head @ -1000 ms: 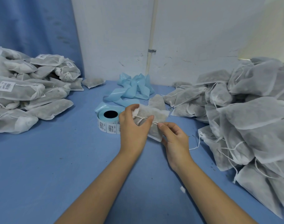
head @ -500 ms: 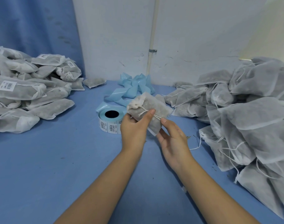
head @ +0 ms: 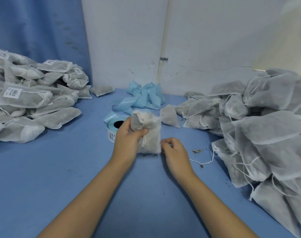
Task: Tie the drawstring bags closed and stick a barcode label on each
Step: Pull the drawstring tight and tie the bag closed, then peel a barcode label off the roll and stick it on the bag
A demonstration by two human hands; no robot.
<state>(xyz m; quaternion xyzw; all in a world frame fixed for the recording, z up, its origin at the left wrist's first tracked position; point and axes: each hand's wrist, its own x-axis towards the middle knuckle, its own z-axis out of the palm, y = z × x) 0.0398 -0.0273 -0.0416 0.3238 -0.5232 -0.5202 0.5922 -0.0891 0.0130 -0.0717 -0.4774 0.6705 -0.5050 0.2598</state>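
Observation:
A grey drawstring bag (head: 150, 133) stands upright just above the blue table (head: 60, 169), blurred by motion. My left hand (head: 129, 138) grips it round the gathered neck, and the white drawstring dangles below my thumb. Curled fingers of my right hand (head: 173, 148) pinch the bag's lower right edge. Behind my left hand lies the barcode label roll (head: 112, 133), partly hidden. Labelled bags (head: 35, 100) are piled at the left, and bags without labels (head: 266, 126) are heaped at the right.
Crumpled light-blue label backing (head: 143, 98) lies behind the roll by the wall. One loose bag (head: 169, 115) lies right of the held bag, another small one (head: 101, 90) at the back. A stray string (head: 203, 162) and crumbs lie right of my right hand.
The bag has swung from lying tilted between my hands to standing upright. My left hand shifted to its neck, and my right hand dropped from the drawstring to the lower right edge.

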